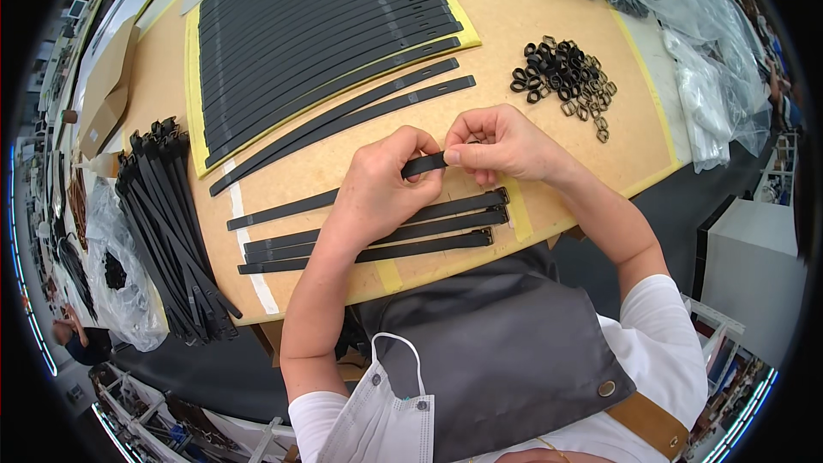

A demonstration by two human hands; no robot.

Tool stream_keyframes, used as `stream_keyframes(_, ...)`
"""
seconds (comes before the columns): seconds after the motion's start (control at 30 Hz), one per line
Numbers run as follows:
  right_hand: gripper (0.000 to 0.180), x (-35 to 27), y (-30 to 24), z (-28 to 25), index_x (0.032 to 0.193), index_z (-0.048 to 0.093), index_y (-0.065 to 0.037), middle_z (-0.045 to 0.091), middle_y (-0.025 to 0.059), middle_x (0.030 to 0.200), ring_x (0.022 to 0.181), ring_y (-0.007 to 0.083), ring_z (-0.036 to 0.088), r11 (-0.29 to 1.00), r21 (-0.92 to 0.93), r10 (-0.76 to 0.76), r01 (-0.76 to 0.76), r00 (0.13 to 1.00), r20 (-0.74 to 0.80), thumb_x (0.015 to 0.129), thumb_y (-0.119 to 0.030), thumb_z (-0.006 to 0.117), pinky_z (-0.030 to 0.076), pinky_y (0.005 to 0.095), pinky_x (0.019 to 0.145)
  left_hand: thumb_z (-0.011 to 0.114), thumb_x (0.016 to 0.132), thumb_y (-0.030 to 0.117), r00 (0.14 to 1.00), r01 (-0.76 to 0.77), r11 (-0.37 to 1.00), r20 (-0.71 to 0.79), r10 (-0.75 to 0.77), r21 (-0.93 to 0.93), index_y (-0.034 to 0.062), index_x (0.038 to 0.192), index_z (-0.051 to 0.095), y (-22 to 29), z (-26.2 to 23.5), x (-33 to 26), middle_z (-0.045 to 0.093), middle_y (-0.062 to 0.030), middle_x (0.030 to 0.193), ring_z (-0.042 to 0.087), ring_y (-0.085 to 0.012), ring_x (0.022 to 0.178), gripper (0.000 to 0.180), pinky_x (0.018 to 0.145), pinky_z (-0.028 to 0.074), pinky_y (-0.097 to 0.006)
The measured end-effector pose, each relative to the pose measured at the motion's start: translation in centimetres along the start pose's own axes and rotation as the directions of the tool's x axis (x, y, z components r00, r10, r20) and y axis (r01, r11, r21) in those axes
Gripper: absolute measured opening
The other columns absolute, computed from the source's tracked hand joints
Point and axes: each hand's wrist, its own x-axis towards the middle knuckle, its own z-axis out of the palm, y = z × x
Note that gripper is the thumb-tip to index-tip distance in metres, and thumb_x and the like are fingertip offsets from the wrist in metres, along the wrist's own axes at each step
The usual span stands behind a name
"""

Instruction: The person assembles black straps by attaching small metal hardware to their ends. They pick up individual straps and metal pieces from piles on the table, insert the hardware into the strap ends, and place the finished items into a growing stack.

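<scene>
My left hand is closed round a black strap, whose long tail runs leftward over the tabletop. At the strap's end my right hand pinches with thumb and fingers; a small piece of metal seems to show between them, mostly hidden. Below my hands lie several more black straps, with dark buckles at their right ends. Two loose straps without visible buckles rest just beyond my left hand.
Behind, rows of black straps lie on a yellow-edged board. Black loops and metal buckles are heaped at the right. A bundle of straps hangs over the left table edge. Clear plastic bags sit far right.
</scene>
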Motion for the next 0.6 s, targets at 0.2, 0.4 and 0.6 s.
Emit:
stream_keyframes(0.2,0.025,-0.01,0.06,0.01,0.098,0.071,-0.004,0.064,-0.0037,0.072,0.06,0.0039,0.06,1.0,0.006,0.007,-0.007,1.0,-0.004,0.096,-0.027,0.078,0.047,0.0197,0.052,0.079,0.082,0.004,1.0,-0.022,1.0,-0.001,0.022,-0.001,0.001,0.099,0.066,0.01,0.05,-0.03,0.07,-0.0107,0.08,0.066,-0.0166,0.063,0.021,0.059,0.053,-0.03)
stream_keyframes(0.4,0.022,0.2,0.33,0.16,0.096,0.07,-0.004,0.065,-0.0028,0.073,0.058,0.0037,0.058,1.0,0.007,-0.002,0.002,1.0,-0.015,0.094,-0.024,0.078,0.046,0.02,0.05,0.079,0.081,0.003,0.999,-0.043,0.999,-0.006,0.043,0.014,0.0009,0.1,0.066,-0.2,0.19,-0.1,0.07,-0.0119,0.08,0.066,-0.0194,0.063,0.023,0.059,0.054,-0.031)
stream_keyframes(0.6,0.019,0.19,0.58,0.53,0.092,0.07,-0.003,0.064,-0.0019,0.075,0.058,0.0036,0.056,0.999,0.005,-0.049,0.049,0.997,-0.056,0.093,-0.021,0.076,0.046,0.0211,0.05,0.079,0.08,0.004,0.998,-0.064,0.997,-0.008,0.064,0.037,0.0017,0.1,0.066,0.64,0.03,0.03,0.07,-0.0113,0.081,0.065,-0.0191,0.063,0.024,0.06,0.054,-0.031)
